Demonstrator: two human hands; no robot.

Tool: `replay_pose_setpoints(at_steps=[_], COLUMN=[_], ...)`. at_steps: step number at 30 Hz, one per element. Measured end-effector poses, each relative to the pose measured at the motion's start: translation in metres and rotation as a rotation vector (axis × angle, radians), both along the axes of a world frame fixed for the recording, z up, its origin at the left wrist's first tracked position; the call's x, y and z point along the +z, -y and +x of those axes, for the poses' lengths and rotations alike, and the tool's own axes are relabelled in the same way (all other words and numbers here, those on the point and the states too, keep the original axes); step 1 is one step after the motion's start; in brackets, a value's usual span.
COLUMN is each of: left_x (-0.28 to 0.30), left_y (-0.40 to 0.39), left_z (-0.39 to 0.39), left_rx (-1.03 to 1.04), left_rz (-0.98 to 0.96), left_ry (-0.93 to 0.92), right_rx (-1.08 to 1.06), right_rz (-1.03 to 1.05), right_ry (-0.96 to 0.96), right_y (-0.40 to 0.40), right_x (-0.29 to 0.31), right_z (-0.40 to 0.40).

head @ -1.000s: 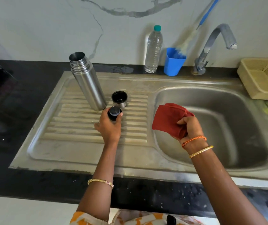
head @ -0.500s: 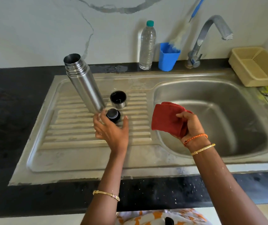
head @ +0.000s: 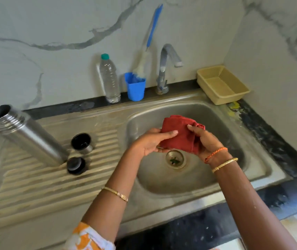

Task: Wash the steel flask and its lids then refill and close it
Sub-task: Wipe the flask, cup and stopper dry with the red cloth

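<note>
Head view, looking down on a steel sink set into a dark worktop (head: 263, 134). Both hands are together over the basin (head: 225, 127), each closed on the same red cloth (head: 180, 136): the left hand (head: 149, 143) pinches its left edge with thumb on top, and the right hand (head: 205, 141) grips its right side. Neither hand touches any part of the flask.

The steel flask (head: 27, 134) stands open-mouthed on the ribbed drainboard (head: 36, 186), well apart from the hands and to their left. Its long axis is upright; the lean toward the upper left appears to be the wide lens. Just beside its base sit the two lids: the cup lid (head: 82, 143), mouth up, and the black stopper (head: 76, 165), nearer the viewer. The stopper is the nearest flask part to the hands, and the left hand is the nearer of the two to all three pieces.

At the back wall stand a plastic water bottle (head: 109, 80), a blue cup (head: 135, 86) holding a bottle brush (head: 148, 44), the tap (head: 165, 67) with no water visibly running, and a beige tray (head: 222, 84).

Judged stage: the cloth is being readied. A reach leftward across the basin rim by the left hand would bring a piece to the cloth.
</note>
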State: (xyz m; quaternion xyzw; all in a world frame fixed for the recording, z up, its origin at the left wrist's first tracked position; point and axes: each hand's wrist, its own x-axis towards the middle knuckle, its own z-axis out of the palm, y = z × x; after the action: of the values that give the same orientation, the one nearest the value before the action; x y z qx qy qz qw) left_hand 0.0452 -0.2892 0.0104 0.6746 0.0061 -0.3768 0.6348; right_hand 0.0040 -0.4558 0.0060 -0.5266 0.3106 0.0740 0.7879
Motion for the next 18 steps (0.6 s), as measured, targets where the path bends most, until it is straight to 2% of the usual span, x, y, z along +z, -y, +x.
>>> replay_pose_setpoints(at_steps=[7,10,13,16,18], left_x=[0.048,0.059,0.053,0.029,0.008], left_y=[0.138,0.191,0.239,0.271,0.285], left_z=[0.079,0.114,0.157,0.186,0.194], left_rx=[-0.162,-0.036,0.232,0.407,0.395], left_rz=[0.087,0.046,0.021,0.261,0.398], left_ry=[0.218,0.260,0.323,0.450,0.474], right_rx=[0.160,0.182,0.067,-0.111,-0.145], right_rz=[-0.052,-0.104,-0.147,-0.240,-0.319], right_ry=[0.105,0.080,0.093,0.073,0.037], right_y=[0.138,0.189,0.229,0.249,0.255], right_x=[0.055,0.062,0.063,0.058,0.050], right_z=[0.051,0.093,0.146,0.191,0.217])
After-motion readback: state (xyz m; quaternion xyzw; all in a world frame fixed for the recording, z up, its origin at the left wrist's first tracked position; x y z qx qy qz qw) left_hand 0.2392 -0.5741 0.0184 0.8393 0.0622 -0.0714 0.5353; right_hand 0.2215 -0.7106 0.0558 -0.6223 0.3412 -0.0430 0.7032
